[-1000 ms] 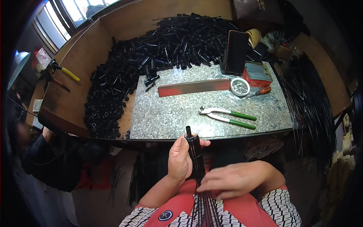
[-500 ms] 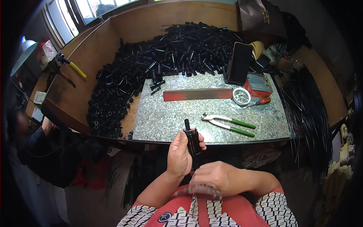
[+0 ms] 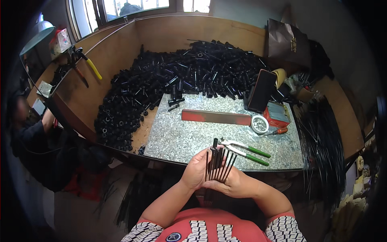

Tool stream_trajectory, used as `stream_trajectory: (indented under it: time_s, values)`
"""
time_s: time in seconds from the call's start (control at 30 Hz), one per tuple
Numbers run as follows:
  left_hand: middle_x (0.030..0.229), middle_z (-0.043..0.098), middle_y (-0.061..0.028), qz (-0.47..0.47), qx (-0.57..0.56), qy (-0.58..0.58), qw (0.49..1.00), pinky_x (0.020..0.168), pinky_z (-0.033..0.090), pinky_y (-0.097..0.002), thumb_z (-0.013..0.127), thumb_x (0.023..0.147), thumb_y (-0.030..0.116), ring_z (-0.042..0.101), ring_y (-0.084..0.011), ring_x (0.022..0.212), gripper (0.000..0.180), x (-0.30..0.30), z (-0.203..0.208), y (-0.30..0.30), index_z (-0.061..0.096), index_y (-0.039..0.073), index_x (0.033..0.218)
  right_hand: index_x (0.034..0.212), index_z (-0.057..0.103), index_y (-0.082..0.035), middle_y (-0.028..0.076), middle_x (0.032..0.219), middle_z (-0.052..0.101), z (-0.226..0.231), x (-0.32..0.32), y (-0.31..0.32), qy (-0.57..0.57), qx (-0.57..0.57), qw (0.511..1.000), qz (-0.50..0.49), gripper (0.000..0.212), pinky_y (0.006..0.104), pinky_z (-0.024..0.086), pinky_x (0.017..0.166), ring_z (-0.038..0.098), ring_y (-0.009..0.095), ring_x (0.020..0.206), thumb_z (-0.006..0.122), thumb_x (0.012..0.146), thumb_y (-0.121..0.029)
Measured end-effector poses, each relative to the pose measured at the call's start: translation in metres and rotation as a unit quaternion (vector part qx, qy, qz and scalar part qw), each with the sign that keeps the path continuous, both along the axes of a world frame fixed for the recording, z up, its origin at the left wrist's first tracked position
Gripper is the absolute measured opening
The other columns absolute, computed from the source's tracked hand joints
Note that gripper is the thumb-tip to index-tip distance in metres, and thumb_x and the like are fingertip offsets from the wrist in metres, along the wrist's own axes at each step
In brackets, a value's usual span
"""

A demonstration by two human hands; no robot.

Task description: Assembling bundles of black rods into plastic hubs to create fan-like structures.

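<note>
Both hands are close together in front of the table's near edge. My left hand is closed round a black tubular part whose narrow round end points up and away from me. Against it, my right hand grips several thin dark rods, spread like a fan above the thumb. Their lower ends show below the hands. Whether the rods are joined to the tubular part is hidden by the fingers. Just beyond my right hand, pincers with green handles lie on the speckled stone slab.
A large heap of black tubular parts fills the table's back and left. A flat reddish bar, white bowl of small metal pieces, screwdriver, red box and upright phone sit beyond. Long black rods hang at right.
My right hand has risen from near my chest to beside my left hand, and the rods now fan upward by the tubular part. The view has tilted up slightly.
</note>
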State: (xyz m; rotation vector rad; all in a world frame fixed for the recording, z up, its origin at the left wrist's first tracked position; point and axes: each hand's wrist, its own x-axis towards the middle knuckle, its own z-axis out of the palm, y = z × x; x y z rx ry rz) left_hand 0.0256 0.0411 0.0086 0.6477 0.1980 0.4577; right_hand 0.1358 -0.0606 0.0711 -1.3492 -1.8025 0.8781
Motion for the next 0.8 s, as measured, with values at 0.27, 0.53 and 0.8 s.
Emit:
stream_trajectory:
  time_s: [0.27, 0.53, 0.8]
  values:
    - [0.098, 0.061, -0.0073, 0.034, 0.012, -0.001, 0.999, 0.078, 0.052, -0.0266, 0.043, 0.1, 0.031, 0.06, -0.0131, 0.085, 0.04, 0.004, -0.011, -0.004, 0.048, 0.002, 0.128, 0.111, 0.062, -0.001, 0.011, 0.1, 0.064, 0.037, 0.034, 0.006, 0.027, -0.149, 0.977, 0.148, 0.039, 0.0339, 0.049, 0.084, 0.061, 0.022, 0.096, 0.072, 0.082, -0.026]
    - [0.098, 0.059, -0.007, 0.078, 0.03, -0.008, 0.996, 0.079, 0.047, -0.0272, 0.043, 0.1, 0.031, 0.057, -0.0118, 0.085, 0.042, 0.011, -0.01, -0.011, 0.046, 0.001, 0.13, 0.113, 0.06, 0.002, 0.013, 0.104, 0.061, 0.047, 0.133, 0.078, -0.094, -0.026, 0.969, -0.227, 0.03, 0.0328, 0.051, 0.076, 0.062, 0.021, 0.092, 0.062, 0.087, -0.013]
    - [0.098, 0.057, -0.0064, 0.059, 0.071, -0.006, 0.996, 0.078, 0.047, -0.0282, 0.039, 0.101, 0.034, 0.055, -0.0121, 0.086, 0.045, 0.011, -0.01, -0.017, 0.045, 0.0, 0.13, 0.113, 0.061, -0.003, 0.024, 0.11, 0.055, -0.033, 0.18, 0.159, -0.424, -0.034, 0.84, -0.336, 0.043, 0.0398, 0.044, 0.094, 0.054, 0.039, 0.106, 0.05, 0.073, 0.011]
